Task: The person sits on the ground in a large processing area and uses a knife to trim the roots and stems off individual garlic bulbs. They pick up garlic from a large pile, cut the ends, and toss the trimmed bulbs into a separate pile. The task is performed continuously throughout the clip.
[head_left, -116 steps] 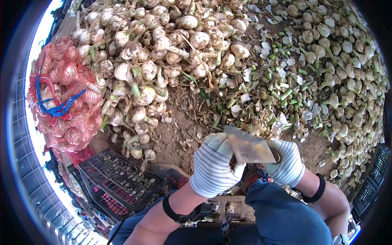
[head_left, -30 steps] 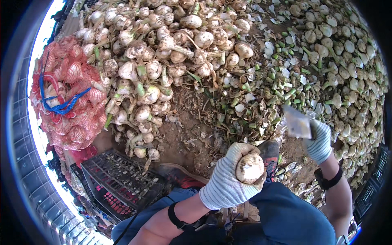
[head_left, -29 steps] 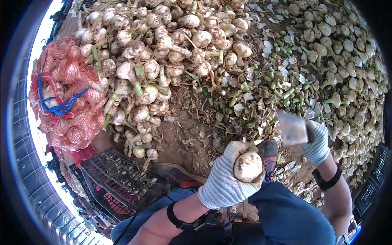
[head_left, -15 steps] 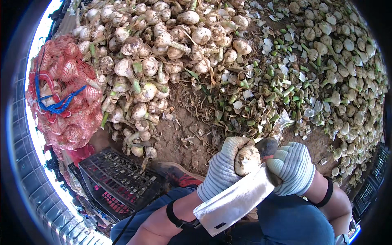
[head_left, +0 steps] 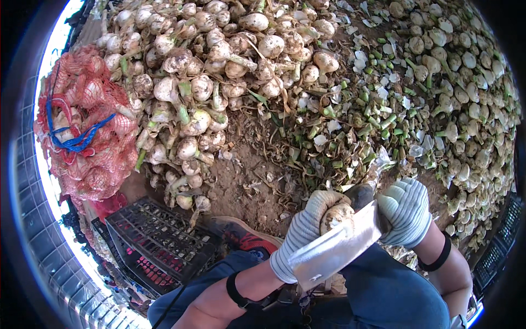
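Note:
In my gloved left hand a dirty, off-white garlic bulb is gripped, its rounded side facing up. My right hand, also in a striped knit glove, is wrapped round the handle end of a broad cleaver. The pale blade slants across, just below the bulb and over my left wrist, hiding part of the bulb's lower side. Whether the edge touches the bulb I cannot tell. Both hands are above my knees, close in front of my body.
Untrimmed garlic lies heaped at the far left. Cut stems and skins litter the middle ground; trimmed bulbs spread along the right. A red mesh sack with blue cord stands at left, beside a black plastic crate.
My right hand and the cleaver have shifted up and to the right. The left hand, still around the garlic bulb, has moved slightly right and down.

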Action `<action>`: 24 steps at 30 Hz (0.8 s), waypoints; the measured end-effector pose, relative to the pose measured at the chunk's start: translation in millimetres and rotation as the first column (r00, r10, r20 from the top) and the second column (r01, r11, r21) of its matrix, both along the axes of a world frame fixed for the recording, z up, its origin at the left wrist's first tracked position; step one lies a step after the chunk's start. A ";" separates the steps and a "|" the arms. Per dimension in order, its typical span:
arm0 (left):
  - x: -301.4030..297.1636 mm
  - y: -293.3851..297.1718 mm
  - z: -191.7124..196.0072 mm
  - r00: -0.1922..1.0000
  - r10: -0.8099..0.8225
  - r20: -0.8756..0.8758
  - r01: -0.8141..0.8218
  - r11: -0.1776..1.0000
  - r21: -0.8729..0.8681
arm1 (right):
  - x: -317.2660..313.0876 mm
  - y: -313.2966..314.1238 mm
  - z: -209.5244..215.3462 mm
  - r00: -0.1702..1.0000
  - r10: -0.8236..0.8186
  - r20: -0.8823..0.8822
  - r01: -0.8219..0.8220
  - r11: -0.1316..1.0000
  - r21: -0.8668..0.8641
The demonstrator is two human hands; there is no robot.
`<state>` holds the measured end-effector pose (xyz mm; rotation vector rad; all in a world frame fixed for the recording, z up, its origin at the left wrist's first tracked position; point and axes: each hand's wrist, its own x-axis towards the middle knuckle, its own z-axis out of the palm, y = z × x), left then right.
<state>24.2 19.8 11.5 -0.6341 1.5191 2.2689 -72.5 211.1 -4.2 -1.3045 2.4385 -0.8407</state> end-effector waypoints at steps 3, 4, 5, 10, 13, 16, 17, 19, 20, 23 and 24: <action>6.7 -0.9 -10.1 0.999 -0.033 0.033 0.035 0.998 -0.057 | 1.4 -0.3 -1.0 1.000 0.019 -0.007 -0.018 0.999 0.031; 7.0 -1.5 -11.1 0.994 -0.030 0.105 0.031 1.000 -0.005 | 1.7 -0.9 -1.1 1.000 0.015 -0.015 -0.015 0.999 0.032; 6.1 -0.8 -10.4 0.996 -0.042 0.084 0.044 0.999 -0.018 | 2.0 -0.3 -1.6 1.000 0.004 -0.016 -0.004 1.000 0.023; 3.1 3.7 -5.8 0.987 -0.052 0.152 0.050 0.999 0.016 | 2.5 8.3 -6.0 1.000 -0.006 -0.020 0.007 1.000 0.020; -2.1 -0.6 4.3 0.982 -0.176 -0.071 0.156 0.963 -0.221 | 1.7 15.8 -14.2 0.993 -0.092 -0.077 0.093 0.995 0.019; 0.9 0.5 6.7 0.959 -0.239 -0.151 0.137 0.861 -0.490 | -4.3 30.5 -31.3 0.979 -0.202 0.034 0.201 0.979 0.031; 2.5 2.0 4.0 0.968 -0.223 -0.111 0.136 0.845 -0.517 | -7.9 41.6 -47.1 0.949 -0.284 0.135 0.272 0.957 0.095; -5.7 0.6 13.7 0.948 -0.272 -0.164 0.161 0.856 -0.492 | -7.5 83.3 -80.5 0.755 -0.632 0.175 0.623 0.775 0.108; -5.0 1.3 14.3 0.949 -0.263 -0.176 0.147 0.858 -0.492 | -2.0 101.1 -97.8 0.631 -0.749 0.204 0.750 0.655 0.086; -3.0 2.7 6.6 0.968 -0.200 -0.148 0.115 0.888 -0.446 | 2.9 99.9 -87.6 0.594 -0.738 0.320 0.757 0.647 0.088; -2.2 4.1 3.8 0.976 -0.176 -0.128 0.108 0.902 -0.418 | 5.7 84.9 -76.3 0.531 -0.714 0.457 0.772 0.630 0.088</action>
